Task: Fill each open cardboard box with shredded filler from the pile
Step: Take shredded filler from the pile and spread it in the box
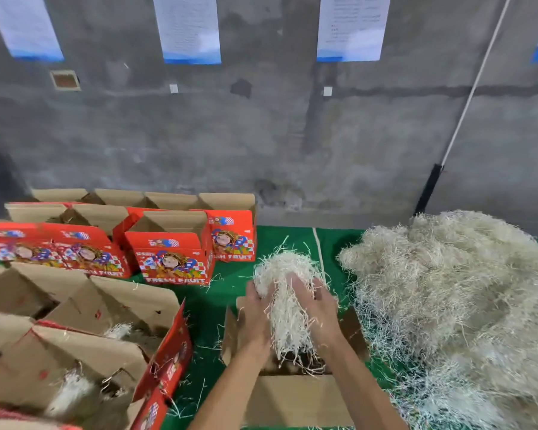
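Observation:
A wad of pale shredded filler [284,293] hangs between both my hands, just above an open cardboard box [292,395] on the green table. My left hand [257,315] grips the wad's left side and my right hand [320,308] grips its right side. Strands trail down into the box's opening. The big pile of filler [454,299] lies to the right, touching the box's right flap.
Several open red fruit boxes [171,256] stand at the left and back left; two near ones [84,361] hold some filler. The green tablecloth [233,274] carries loose strands. A concrete wall with hanging papers rises behind the table.

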Available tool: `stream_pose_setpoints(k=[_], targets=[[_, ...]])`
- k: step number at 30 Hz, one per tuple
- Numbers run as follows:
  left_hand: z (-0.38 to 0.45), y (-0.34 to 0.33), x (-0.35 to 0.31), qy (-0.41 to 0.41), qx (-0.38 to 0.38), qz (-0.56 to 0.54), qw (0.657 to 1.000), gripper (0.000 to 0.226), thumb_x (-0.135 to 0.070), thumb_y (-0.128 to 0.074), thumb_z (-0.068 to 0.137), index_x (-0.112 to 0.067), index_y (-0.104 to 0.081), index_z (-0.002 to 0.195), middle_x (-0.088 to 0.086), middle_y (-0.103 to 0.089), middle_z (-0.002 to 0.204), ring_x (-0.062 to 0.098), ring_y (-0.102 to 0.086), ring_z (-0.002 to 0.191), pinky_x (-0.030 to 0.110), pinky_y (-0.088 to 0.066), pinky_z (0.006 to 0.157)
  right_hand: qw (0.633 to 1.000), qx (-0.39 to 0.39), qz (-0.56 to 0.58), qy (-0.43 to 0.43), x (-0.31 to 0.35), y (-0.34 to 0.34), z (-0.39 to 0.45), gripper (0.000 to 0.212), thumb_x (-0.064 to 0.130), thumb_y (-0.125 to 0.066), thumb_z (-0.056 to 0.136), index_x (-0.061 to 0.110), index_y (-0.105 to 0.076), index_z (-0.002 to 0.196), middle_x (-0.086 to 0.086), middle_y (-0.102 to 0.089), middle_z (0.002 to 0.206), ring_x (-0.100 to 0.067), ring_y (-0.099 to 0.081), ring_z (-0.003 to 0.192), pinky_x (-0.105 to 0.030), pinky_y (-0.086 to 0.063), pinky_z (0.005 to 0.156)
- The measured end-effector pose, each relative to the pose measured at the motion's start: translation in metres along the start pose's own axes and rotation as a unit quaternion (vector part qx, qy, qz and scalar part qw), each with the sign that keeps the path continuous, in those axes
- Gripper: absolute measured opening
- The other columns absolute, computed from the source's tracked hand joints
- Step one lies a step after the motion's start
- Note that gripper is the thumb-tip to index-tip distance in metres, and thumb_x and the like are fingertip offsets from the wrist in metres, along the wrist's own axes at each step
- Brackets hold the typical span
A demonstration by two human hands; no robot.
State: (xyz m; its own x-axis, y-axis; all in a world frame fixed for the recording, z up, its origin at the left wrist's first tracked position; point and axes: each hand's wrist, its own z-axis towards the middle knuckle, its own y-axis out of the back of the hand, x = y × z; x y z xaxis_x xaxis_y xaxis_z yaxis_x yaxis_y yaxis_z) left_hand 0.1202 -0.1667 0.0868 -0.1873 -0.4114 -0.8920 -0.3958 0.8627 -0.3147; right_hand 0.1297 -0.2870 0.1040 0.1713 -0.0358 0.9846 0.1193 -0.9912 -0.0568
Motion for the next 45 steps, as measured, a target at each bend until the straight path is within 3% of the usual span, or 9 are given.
stream_pose_setpoints(k=[5, 10, 14, 18, 25, 32, 35, 38, 45], targets=[[-0.004, 0.028, 0.007, -0.013, -0.040, 0.028, 0.999, 0.061, -0.063, -0.051, 0.091, -0.025, -0.047, 0.137, -0.006, -0.046, 0.144, 0.017, -0.046, 0.126, 0.041, -0.035, 0.107, 0.997, 0.007, -0.034, -0.064, -0.021, -0.033, 0.000, 0.036, 0.032, -0.037, 0.106, 0.008, -0.061, 0.118, -0.036, -0.061, 0.107, -0.035, -0.066, 0.092, -0.028, -0.051, 0.075], [-0.004, 0.045, 0.000, -0.073, -0.048, 0.099, 0.991, 0.084, -0.071, -0.066, 0.077, 0.001, -0.055, 0.120, 0.012, -0.064, 0.109, 0.023, -0.064, 0.099, 0.043, -0.052, 0.082, 0.986, -0.026, 0.108, -0.121, -0.001, -0.011, -0.002, 0.025, 0.001, -0.042, 0.094, 0.004, -0.040, 0.069, 0.004, -0.050, 0.050, -0.007, -0.050, 0.042, -0.013, -0.039, 0.034], [0.015, 0.065, -0.013, -0.063, -0.170, 0.063, 0.981, 0.048, -0.063, -0.059, 0.085, -0.019, -0.047, 0.070, -0.003, -0.044, 0.063, 0.011, -0.037, 0.053, 0.028, -0.037, 0.060, 0.989, -0.091, 0.116, -0.010, -0.017, -0.004, 0.001, 0.047, 0.026, -0.043, 0.105, -0.019, -0.046, 0.112, -0.020, -0.056, 0.081, -0.037, -0.058, 0.070, -0.035, -0.060, 0.059], [0.013, 0.049, 0.024, -0.021, -0.045, 0.019, 0.999, 0.034, -0.049, -0.050, 0.099, -0.034, -0.053, 0.130, -0.010, -0.057, 0.119, 0.007, -0.057, 0.112, 0.030, -0.048, 0.097, 0.999, -0.028, -0.037, 0.005, -0.020, -0.043, -0.008, 0.089, 0.094, -0.051, 0.060, 0.013, -0.049, 0.096, -0.003, -0.061, 0.090, -0.017, -0.062, 0.086, -0.041, -0.056, 0.088], [0.033, 0.068, -0.026, -0.031, -0.097, 0.086, 0.991, 0.093, -0.065, -0.060, 0.085, 0.010, -0.039, 0.137, 0.032, -0.051, 0.132, 0.046, -0.052, 0.122, 0.051, -0.044, 0.104, 0.974, -0.185, -0.102, 0.077, -0.033, 0.015, 0.015, 0.044, 0.048, -0.061, 0.091, 0.012, -0.052, 0.066, 0.004, -0.045, 0.052, -0.013, -0.035, 0.047, -0.031, -0.034, 0.048], [0.015, 0.021, 0.001, -0.049, -0.014, 0.172, 0.984, 0.032, -0.047, -0.038, 0.102, -0.031, -0.042, 0.074, -0.008, -0.042, 0.074, 0.013, -0.038, 0.052, 0.026, -0.035, 0.050, 0.996, -0.074, -0.034, -0.022, -0.028, -0.034, 0.024, 0.016, 0.024, -0.051, 0.102, 0.016, -0.061, 0.092, -0.004, -0.064, 0.093, -0.017, -0.063, 0.085, -0.031, -0.058, 0.070], [0.042, 0.063, -0.040, -0.067, -0.117, 0.170, 0.976, 0.051, -0.062, -0.039, 0.097, -0.015, -0.058, 0.093, 0.021, -0.050, 0.082, 0.024, -0.059, 0.073, 0.033, -0.049, 0.074, 0.989, -0.131, -0.073, 0.016, -0.022, 0.019, 0.032, 0.027, 0.029, -0.064, 0.096, 0.008, -0.060, 0.079, -0.006, -0.058, 0.066, -0.012, -0.055, 0.050, -0.042, -0.053, 0.048], [0.049, 0.078, -0.058, -0.040, -0.165, 0.085, 0.982, 0.082, -0.068, -0.044, 0.092, -0.005, -0.040, 0.143, 0.015, -0.057, 0.128, 0.030, -0.055, 0.120, 0.041, -0.039, 0.104, 0.977, -0.205, -0.054, 0.018, -0.016, 0.029, 0.038, 0.059, 0.043, -0.068, 0.090, -0.008, -0.053, 0.116, -0.017, -0.065, 0.093, -0.027, -0.063, 0.083, -0.064, -0.053, 0.088], [0.020, 0.018, -0.009, -0.101, -0.026, 0.268, 0.958, 0.116, -0.095, -0.050, 0.061, -0.026, -0.026, 0.151, -0.013, -0.043, 0.147, 0.010, -0.046, 0.131, 0.038, -0.037, 0.107, 0.997, -0.011, -0.060, 0.038, -0.019, -0.043, 0.031, 0.065, 0.071, -0.026, 0.097, 0.026, -0.073, 0.093, -0.001, -0.074, 0.099, -0.018, -0.069, 0.089, -0.035, -0.054, 0.081]])
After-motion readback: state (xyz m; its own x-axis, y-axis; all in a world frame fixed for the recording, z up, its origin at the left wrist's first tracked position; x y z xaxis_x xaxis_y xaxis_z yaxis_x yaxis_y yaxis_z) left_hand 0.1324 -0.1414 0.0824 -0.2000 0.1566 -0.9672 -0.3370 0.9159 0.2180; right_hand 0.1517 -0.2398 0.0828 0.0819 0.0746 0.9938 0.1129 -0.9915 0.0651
